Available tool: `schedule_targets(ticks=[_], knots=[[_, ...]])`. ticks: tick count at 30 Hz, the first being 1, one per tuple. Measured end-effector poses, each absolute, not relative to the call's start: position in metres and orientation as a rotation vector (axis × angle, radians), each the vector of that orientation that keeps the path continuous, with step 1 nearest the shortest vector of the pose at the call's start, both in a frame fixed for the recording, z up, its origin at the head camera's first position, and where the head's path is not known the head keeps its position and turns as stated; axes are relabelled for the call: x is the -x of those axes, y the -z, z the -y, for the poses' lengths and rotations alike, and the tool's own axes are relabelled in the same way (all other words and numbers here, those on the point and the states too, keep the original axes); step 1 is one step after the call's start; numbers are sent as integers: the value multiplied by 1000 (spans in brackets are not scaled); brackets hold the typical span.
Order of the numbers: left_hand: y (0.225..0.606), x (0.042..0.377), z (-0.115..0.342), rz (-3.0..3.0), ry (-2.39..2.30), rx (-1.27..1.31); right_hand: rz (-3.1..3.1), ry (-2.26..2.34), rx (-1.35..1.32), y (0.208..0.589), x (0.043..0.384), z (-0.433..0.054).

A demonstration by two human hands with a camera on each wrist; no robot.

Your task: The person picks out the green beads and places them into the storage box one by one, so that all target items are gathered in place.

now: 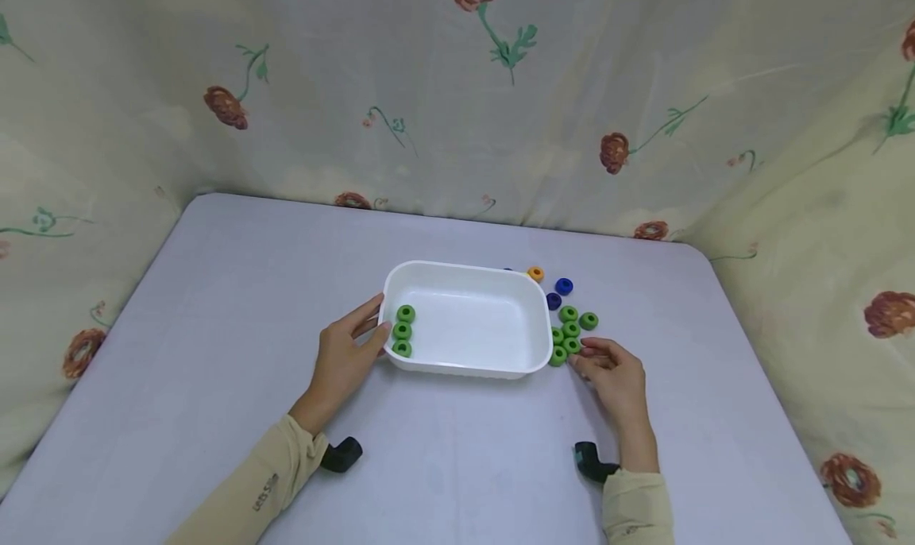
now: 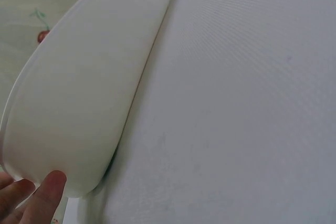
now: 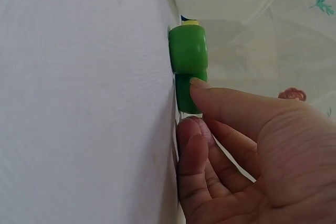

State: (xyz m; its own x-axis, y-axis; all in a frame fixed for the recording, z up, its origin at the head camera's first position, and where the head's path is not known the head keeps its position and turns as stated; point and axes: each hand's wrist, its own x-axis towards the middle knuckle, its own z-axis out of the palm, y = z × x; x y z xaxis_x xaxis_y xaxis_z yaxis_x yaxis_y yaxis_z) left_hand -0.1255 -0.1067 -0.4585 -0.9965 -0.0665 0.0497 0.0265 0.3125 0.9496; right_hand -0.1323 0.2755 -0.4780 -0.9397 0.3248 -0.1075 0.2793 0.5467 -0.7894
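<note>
A white rectangular tray [image 1: 468, 368] stands on the table, with three green ring-shaped beads [image 1: 403, 330] in a row along its left end inside. My left hand [image 1: 350, 353] holds that left end, thumb at the rim and fingers against the outer wall. Beyond the tray's right end lies a cluster of green beads [image 1: 568, 314]. At the cluster's near side my right hand [image 1: 613, 378] pinches a green bead [image 3: 185, 95] between thumb and fingers. In the right wrist view the thumb overlaps that bead, and another green bead [image 3: 188, 50] stands right behind it.
Behind the green cluster are two blue beads [image 1: 564, 286] and an orange bead [image 1: 535, 273]; another dark blue one shows partly behind the tray's far rim. White cloth covers the table [image 1: 457, 450]. Flowered curtains [image 1: 429, 132] hang along its back and sides.
</note>
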Motion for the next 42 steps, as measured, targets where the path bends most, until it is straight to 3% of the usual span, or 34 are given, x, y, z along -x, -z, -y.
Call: schedule_targets(ticks=[42], knots=[[456, 126, 104, 2479, 1788, -43, 2817, -1236, 444, 479, 137, -275]])
